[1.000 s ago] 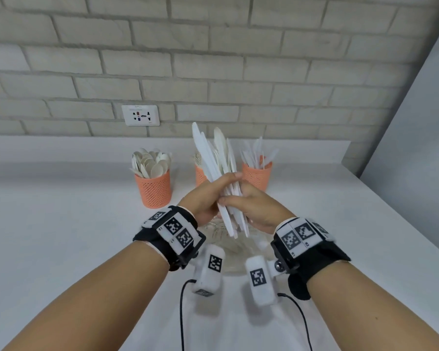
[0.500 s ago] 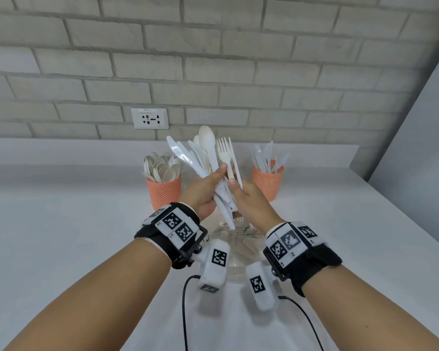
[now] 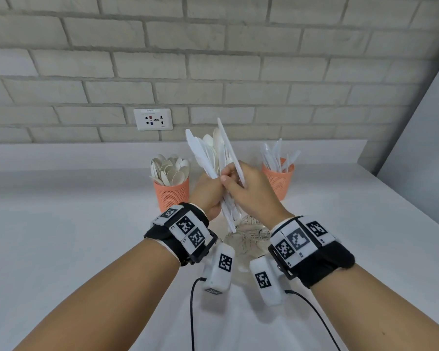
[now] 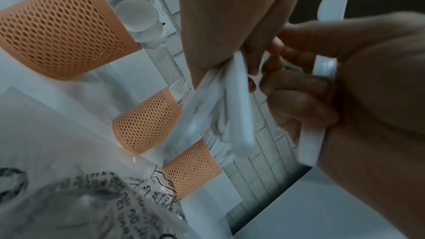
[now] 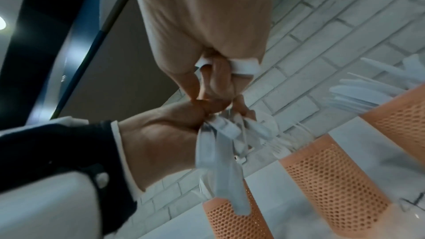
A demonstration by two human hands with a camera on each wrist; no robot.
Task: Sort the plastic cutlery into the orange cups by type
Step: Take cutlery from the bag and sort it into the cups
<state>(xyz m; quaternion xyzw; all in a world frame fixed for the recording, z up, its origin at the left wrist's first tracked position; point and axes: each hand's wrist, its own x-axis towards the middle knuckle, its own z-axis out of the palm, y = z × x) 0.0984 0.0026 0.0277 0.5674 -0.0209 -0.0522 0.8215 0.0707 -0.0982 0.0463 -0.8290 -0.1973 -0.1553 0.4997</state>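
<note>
Gripping the mixed cutlery bundle point(image 3: 214, 168) upright in my left hand point(image 3: 207, 192), I pinch one knife point(image 3: 230, 148) with my right hand point(image 3: 251, 191). Its long axis stands near vertical. The knife cup point(image 3: 278, 178) lies beyond-right, nearest my right fingers.
</note>
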